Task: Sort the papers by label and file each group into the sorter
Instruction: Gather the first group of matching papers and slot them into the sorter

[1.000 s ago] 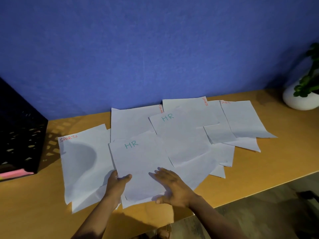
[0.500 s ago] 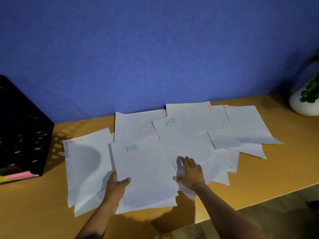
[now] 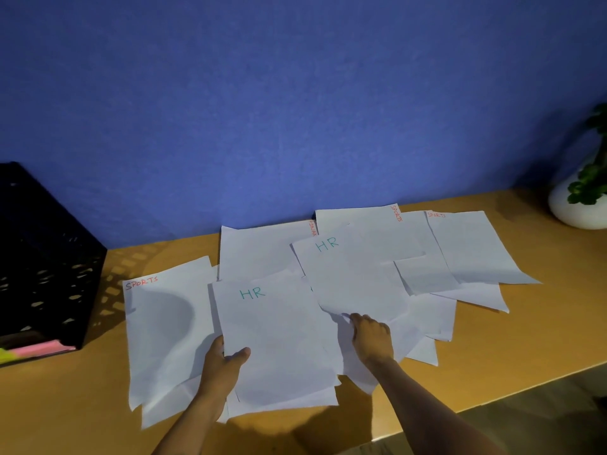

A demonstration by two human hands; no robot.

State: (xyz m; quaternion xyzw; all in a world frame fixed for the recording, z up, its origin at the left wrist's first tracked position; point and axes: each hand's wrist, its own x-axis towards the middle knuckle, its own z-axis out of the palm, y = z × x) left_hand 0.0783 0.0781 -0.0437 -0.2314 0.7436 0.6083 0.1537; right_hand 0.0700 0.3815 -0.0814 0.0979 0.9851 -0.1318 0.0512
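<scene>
White labelled papers spread across the tabletop, black sorter at its left edge.

Two HR sheets (image 3: pixel 279 336) (image 3: pixel 358 277) overlap mid-table; SPORTS sheets (image 3: pixel 164 323) (image 3: pixel 473 247) lie left and right. The mesh sorter (image 3: pixel 42 257) stands upright against the back edge.

Left hand (image 3: pixel 223 362): bare, no ring or glove.
Right hand (image 3: pixel 372 339): bare, likewise unadorned.
Forearms: both bare as far as the view shows; no sleeve, watch or band visible.

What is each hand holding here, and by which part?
Left hand pinches the near HR sheet at its left edge. Right hand grips the far HR sheet at its near edge.
</scene>
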